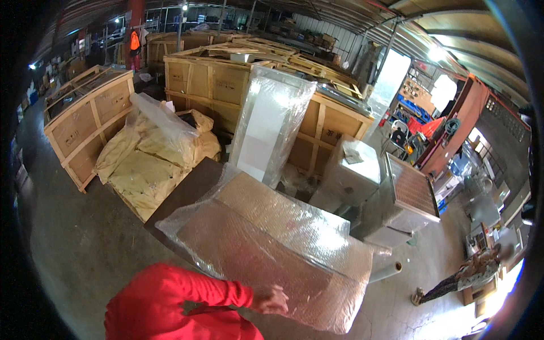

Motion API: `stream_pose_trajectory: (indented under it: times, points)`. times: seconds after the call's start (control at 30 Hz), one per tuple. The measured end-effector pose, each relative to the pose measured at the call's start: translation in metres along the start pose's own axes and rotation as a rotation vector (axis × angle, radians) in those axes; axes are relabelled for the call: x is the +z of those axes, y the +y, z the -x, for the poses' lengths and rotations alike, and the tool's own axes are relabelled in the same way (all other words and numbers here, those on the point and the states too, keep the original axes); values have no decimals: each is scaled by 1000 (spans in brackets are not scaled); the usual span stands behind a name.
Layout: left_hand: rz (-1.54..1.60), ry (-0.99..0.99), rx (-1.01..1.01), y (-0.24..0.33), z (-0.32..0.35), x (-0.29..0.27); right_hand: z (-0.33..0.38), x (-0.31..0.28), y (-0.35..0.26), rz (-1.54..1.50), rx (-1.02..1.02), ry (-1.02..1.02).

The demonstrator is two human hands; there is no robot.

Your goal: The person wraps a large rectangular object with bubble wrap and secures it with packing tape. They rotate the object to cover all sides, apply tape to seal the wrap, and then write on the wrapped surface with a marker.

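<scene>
Bubble-wrapped panel (266, 249), broad and flat, lying tilted across the middle of the floor, brown board showing dimly through the plastic. Near edge hanging low, close to the bottom of the view; far edge lifted toward a dark board (187, 192) underneath. Loose wrap bunching at the right end, with a roll (388, 271) poking out there, partly covered.

Hand (272, 300) in a red sleeve (187, 294) pressed on the panel's near edge, fingers curled over the wrap, closed loosely on the film. Whether pinching the plastic or only resting on it: hard to tell. Which hand, unclear too, though reaching from the left of the view; taken here as the left. Other hand out of sight, hidden below the frame or behind the red sleeve.

Further out: tall white slab (269, 124) under clear film, leaning on a wooden crate (215, 85). Yellow paper-wrapped bundles (147, 164) heaped to the left, beside another crate (85, 119). To the right, a wrapped white box (351, 170) and a metal cabinet (405, 198) with a mesh face.

Far right, another person (464, 277), small and bent by the lens, details lost in glare. At the back, an orange vest (135, 41), tiny and blurred. Rim of the view black, edges curved.
</scene>
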State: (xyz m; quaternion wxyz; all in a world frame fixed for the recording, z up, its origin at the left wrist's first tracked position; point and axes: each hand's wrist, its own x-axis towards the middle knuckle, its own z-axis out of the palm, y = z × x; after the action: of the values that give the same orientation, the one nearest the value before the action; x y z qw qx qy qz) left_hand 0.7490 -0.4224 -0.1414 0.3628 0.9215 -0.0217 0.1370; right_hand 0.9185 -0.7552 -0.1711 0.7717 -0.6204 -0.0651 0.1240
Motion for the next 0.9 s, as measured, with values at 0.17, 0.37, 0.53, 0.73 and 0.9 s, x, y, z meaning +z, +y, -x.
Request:
stream_pose_trajectory:
  times: [0.17, 0.37, 0.53, 0.73, 0.9]
  points:
    - [-63, 652, -147, -101, 19, -135, -57, -14, -16, -750, 137, 50]
    - [-332, 783, -774, -265, -7, -246, -147, 30, -6, 121, -185, 200]
    - [-477, 610, -1018, -325, -29, -278, -175, 71, -18, -831, 260, 159]
    - [-522, 326, -1163, -351, -5, -292, -214, 86, 18, -229, -240, 108]
    - [-590, 314, -1296, -332, 41, -296, -284, 157, 0, -277, -3, 104]
